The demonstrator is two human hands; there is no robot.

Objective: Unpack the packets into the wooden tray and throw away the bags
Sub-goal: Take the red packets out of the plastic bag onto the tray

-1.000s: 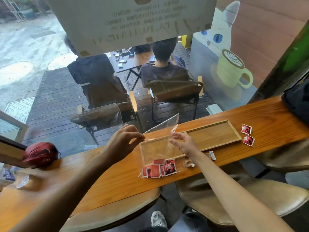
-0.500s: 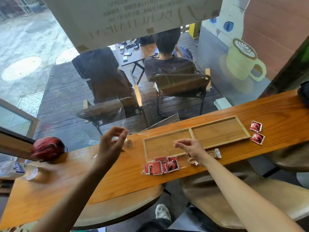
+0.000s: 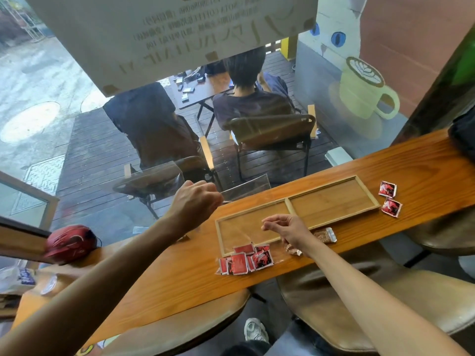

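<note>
The wooden tray (image 3: 365, 189) lies on the counter with two compartments, both bare. My left hand (image 3: 195, 201) is a closed fist left of the tray, near the window. Pinched fingers of my right hand (image 3: 285, 227) hover over the left compartment. A nearly invisible clear bag (image 3: 241, 233) stretches between both hands. Several red packets (image 3: 244, 260) lie in front of the tray, partly in clear plastic. Two more red packets (image 3: 387, 189) sit right of the tray. Brown packets (image 3: 325, 235) rest beside my right wrist.
The narrow wooden counter (image 3: 424, 165) runs along a glass window. A red helmet (image 3: 69, 242) sits at its left end and a dark bag (image 3: 462, 140) at its right end. Round stools (image 3: 424, 299) stand below the counter. People sit outside behind the glass.
My left hand has drawn back left toward the window and closed into a fist. My right hand has dropped lower over the tray's left compartment. The clear bag now lies flatter.
</note>
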